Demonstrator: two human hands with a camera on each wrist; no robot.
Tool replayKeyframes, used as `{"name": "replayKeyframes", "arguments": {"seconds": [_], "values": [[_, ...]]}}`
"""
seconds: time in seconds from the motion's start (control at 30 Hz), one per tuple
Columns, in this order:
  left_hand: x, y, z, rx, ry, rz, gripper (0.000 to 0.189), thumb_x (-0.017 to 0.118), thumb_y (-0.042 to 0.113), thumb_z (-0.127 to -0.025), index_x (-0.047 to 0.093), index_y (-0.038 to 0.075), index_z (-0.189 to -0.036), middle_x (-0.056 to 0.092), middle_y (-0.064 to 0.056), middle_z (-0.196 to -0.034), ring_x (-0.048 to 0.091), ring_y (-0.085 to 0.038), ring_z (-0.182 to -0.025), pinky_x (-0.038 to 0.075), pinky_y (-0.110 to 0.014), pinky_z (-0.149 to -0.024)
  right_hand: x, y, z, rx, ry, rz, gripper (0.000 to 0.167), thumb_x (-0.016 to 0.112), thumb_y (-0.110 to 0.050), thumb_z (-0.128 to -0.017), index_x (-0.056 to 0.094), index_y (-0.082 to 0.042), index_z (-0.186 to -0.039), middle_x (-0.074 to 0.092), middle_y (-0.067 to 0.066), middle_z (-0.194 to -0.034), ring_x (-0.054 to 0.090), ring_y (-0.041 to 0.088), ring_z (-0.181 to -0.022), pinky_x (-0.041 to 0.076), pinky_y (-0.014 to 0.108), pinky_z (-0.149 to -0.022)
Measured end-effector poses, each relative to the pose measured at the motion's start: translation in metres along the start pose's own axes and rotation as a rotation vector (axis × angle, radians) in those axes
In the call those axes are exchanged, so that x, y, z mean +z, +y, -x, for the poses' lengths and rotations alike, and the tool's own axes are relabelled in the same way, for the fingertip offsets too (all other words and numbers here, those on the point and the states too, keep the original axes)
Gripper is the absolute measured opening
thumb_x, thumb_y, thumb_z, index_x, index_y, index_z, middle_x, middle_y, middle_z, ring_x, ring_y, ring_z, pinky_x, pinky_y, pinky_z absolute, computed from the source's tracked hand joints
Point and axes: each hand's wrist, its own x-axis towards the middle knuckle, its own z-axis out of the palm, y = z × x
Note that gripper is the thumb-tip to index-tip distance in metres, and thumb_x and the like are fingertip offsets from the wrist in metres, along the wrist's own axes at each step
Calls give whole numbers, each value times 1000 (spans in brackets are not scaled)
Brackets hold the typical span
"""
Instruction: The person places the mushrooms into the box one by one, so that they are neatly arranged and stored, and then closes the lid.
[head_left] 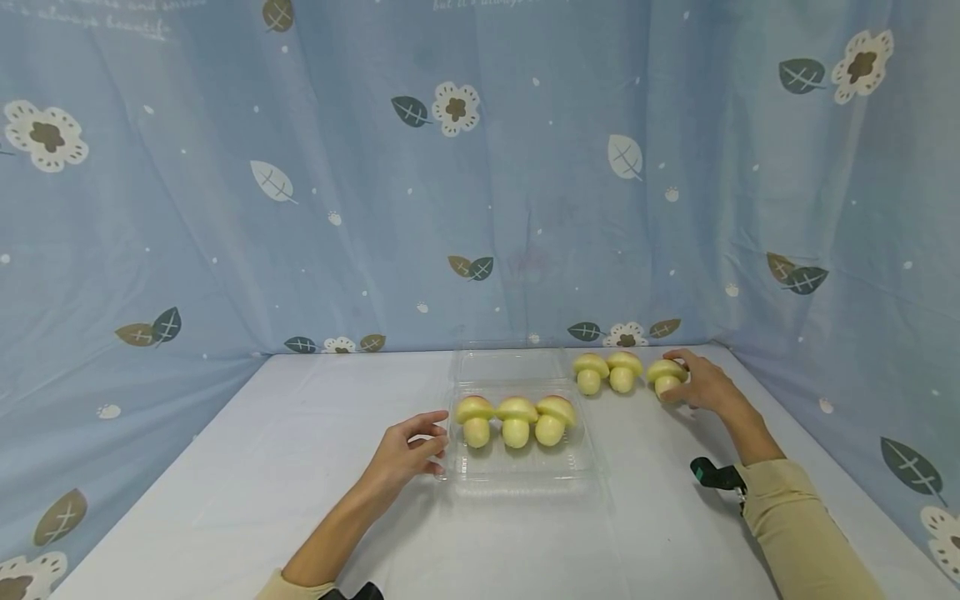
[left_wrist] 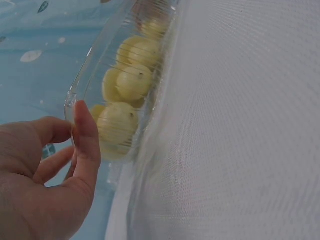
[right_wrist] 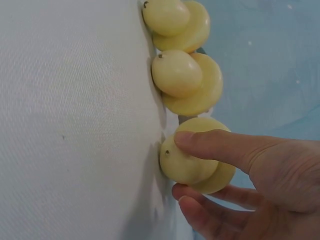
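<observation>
Right hand (head_left: 705,383), thumb and fingers curled partway, grips a yellow mushroom-shaped piece (head_left: 663,369) on the white table (head_left: 255,458), right of two matching pieces (head_left: 624,372). The left hand (head_left: 408,450), thumb and fingertips nearly together, pinches the rim of a clear plastic container (head_left: 517,468) holding three more. The head view alone shows the lid (head_left: 510,365) folded back; the right wrist camera reveals dark dots (right_wrist: 167,152) on the stem ends.

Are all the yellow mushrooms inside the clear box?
No, three mushrooms sit in the box, but three others are outside it.
</observation>
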Motion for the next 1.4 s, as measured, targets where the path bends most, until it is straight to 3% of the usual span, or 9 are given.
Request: {"name": "replayKeyframes", "arguments": {"seconds": [0.4,0.6,0.7,1.0,1.4], "values": [[-2,-1,1,20,-20,-21,47,63,6,-93,52,-2,-138,56,-12,-108,61,-21,-85,61,-27,-63,3,5,-1,-28,28,21,78,76,-22,-83,34,6,-142,49,38,-121,66,28,-76,54,33,-61],[-2,-2,1,7,-12,-14,46,63,5,-93,53,0,-137,56,-12,-107,60,-21,-84,61,-27,-62,3,5,-4,-33,51,73,80,76,-32,-84,35,3,-143,52,38,-124,60,40,-97,52,39,-70],[-2,-2,1,5,-9,-6,46,63,5,-93,53,0,-137,56,-12,-107,60,-21,-83,61,-27,-62,2,3,-4,-36,60,73,81,76,-33,-84,35,3,-144,51,39,-124,58,42,-98,52,40,-70],[-1,-2,0,10,-14,8,46,63,5,-93,53,0,-137,56,-12,-107,60,-23,-84,60,-28,-62,-5,-10,-2,-34,61,14,83,76,-29,-85,31,4,-147,47,38,-127,67,24,-75,55,33,-60],[-1,-3,0,2,-11,13,46,64,5,-93,53,1,-137,56,-11,-107,59,-22,-84,60,-27,-62,-14,-32,3,-71,80,0,86,76,-29,-85,28,1,-149,40,39,-136,67,29,-78,56,36,-62]]}}
